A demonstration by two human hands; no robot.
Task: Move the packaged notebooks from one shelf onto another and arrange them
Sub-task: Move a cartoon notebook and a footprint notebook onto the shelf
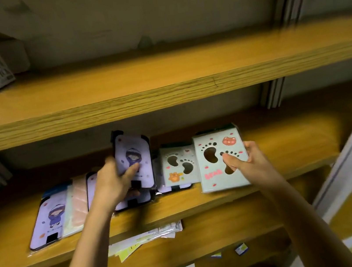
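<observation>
Notebooks [132, 150] in both hands [109, 186]

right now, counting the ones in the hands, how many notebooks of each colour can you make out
purple notebook: at least 3, one in the left hand
green notebook: 2, one in the right hand
pink notebook: 1
total: at least 6; the overlapping pile may hide more
</observation>
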